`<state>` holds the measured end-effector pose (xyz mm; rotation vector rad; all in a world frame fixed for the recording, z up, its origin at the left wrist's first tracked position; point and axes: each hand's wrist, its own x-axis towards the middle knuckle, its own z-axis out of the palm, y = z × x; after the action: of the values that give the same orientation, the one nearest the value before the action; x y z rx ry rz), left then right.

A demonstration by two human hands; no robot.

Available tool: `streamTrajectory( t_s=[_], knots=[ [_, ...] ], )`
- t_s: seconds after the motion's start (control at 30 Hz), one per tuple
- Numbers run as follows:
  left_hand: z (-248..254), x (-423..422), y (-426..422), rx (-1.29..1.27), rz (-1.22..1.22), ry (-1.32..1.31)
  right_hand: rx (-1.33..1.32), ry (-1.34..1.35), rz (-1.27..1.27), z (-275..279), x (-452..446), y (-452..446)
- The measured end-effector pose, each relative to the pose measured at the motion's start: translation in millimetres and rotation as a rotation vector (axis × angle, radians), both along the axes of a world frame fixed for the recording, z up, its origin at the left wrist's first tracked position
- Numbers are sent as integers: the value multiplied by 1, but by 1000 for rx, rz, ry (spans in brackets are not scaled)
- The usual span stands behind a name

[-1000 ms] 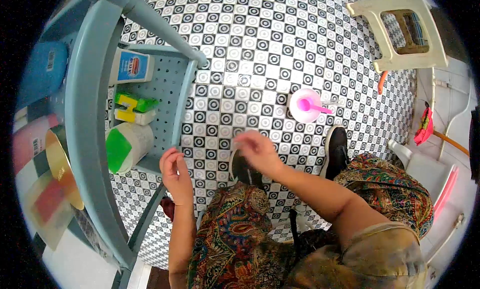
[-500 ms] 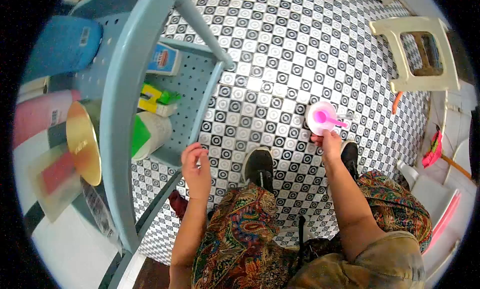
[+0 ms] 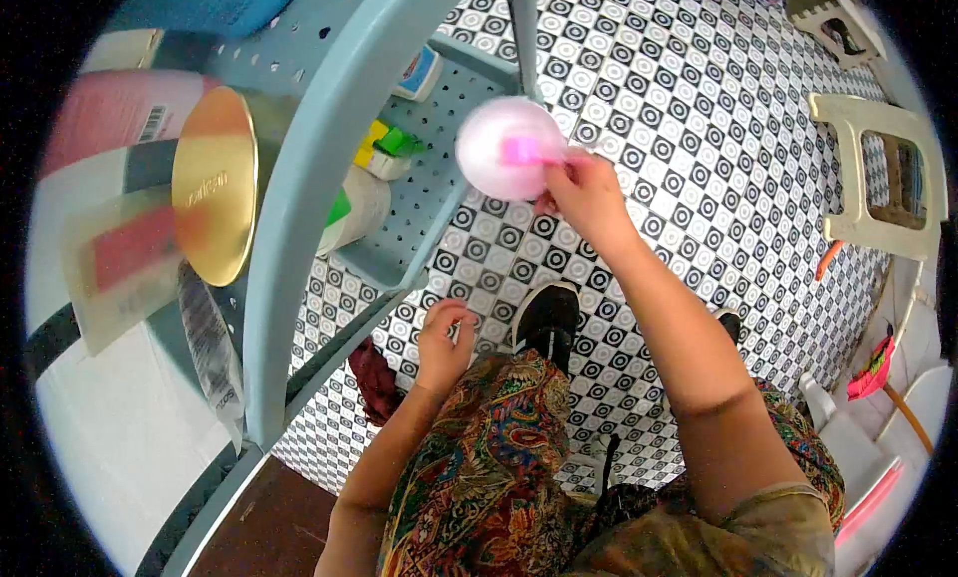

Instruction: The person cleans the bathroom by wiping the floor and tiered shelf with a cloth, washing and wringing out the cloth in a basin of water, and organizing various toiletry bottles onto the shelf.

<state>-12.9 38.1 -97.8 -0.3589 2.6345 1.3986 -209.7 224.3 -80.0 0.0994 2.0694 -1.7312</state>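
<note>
My right hand (image 3: 589, 193) grips the edge of a pale pink bowl (image 3: 489, 163), blurred by motion, with a bright pink scoop (image 3: 520, 151) in it. The bowl is off the floor, beside the lower shelf (image 3: 439, 193) of a blue-grey rack. My left hand (image 3: 446, 343) is near the rack's lower corner, fingers curled but apart, with nothing in it. On that shelf are a white tub with a green label (image 3: 361, 213), a yellow and green item (image 3: 387, 150) and a white and blue container (image 3: 419, 75).
At the left, the rack's upper shelf holds a gold-lidded jar (image 3: 215, 186) and pink and blue packages. A dark red cloth (image 3: 374, 380) lies by the rack. Cream stools (image 3: 843, 168) stand at the right, near a pink brush (image 3: 874, 368). My shoe (image 3: 547, 323) is on the tiled floor.
My right hand has taken hold of the pink bowl, lifted it from the floor and carried it left to the rack. The view has shifted, and my left hand remains near the rack.
</note>
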Motion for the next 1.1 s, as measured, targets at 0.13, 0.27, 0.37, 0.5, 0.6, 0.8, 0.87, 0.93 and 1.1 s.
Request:
streamTrajectory(
  t_s=[0.13, 0.27, 0.37, 0.5, 0.6, 0.8, 0.87, 0.93, 1.1],
  knots=[
    [-4, 5, -5, -54, -41, 23, 84, 155, 86, 3, -45, -47],
    [-9, 12, -12, -65, -72, -11, 346, 215, 226, -27, -81, -70],
    [-11, 17, -14, -70, -62, -17, 492, 193, 342, -25, -92, -79],
    [-9, 15, -15, -69, -26, -29, 532, 178, 334, -38, -96, -89],
    [-10, 11, -16, -109, -44, -25, 570, 216, 327, -40, -97, -93],
    [-8, 8, -16, -131, -100, -34, 590, 188, 337, -13, -85, -87],
    [-14, 10, -15, -116, -88, -6, 573, 168, 346, -10, -76, -82],
    [-13, 6, -14, -200, -146, 70, 625, 499, 25, -14, -62, -81],
    [-17, 5, -10, -69, -34, 10, 360, 364, -22, -13, -37, -36]
  ],
)
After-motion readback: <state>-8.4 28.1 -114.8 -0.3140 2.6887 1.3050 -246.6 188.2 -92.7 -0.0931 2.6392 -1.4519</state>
